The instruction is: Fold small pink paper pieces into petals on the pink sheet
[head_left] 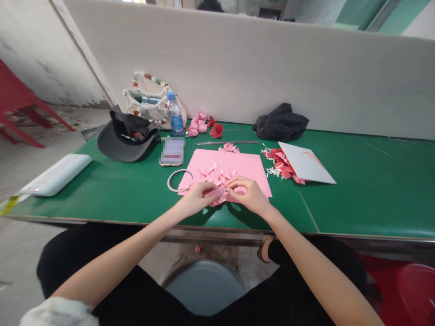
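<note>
Between my two hands, over the near edge of a pink paper sheet (249, 165), is a small piece of folded pink paper (220, 198). My left hand (204, 197) is closed on its left side, thumb and fingers pinched. The fingertips of my right hand (245, 192) pinch at its right side. Just beyond lies a heap of pink paper pieces (214, 174), spread on the sheet. A roll of tape (171, 181) lies at the sheet's left edge. A smaller cluster of pink paper pieces (230, 147) sits at the sheet's far edge.
Thin wires (226, 143), pink paper flowers (198, 123) and a red paper flower (216, 131) lie farther back. A phone (172, 151), cap (127, 140), bottle (175, 117) and bag (149, 99) stand left. Right are red scraps (283, 165), a white card (306, 163) and dark cloth (281, 123).
</note>
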`<control>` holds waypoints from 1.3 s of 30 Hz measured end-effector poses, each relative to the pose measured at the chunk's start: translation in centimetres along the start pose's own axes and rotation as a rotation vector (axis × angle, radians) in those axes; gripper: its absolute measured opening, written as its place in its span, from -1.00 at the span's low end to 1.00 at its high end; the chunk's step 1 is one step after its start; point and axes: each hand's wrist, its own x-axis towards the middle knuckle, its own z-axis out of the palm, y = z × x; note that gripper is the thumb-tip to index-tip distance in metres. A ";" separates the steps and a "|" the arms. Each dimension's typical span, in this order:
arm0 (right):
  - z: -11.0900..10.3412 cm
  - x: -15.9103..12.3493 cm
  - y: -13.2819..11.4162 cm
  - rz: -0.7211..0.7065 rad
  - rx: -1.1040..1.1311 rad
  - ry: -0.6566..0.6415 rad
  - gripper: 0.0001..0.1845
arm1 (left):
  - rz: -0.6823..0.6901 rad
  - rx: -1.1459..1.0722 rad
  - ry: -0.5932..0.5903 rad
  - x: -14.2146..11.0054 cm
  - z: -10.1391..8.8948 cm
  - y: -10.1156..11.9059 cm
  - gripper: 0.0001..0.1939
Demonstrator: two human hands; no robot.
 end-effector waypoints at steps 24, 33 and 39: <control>-12.8 0.1 6.2 0.574 -0.862 0.536 -0.79 | -0.057 -0.022 0.008 -0.3 -0.2 0.8 -0.62; -11.7 0.9 6.4 0.206 -0.486 0.510 -0.79 | -0.063 -0.200 0.051 0.2 -0.1 0.3 -0.59; -8.0 1.0 3.0 0.102 -0.184 0.183 -0.76 | -0.119 -0.333 0.037 0.2 -0.1 0.6 -0.64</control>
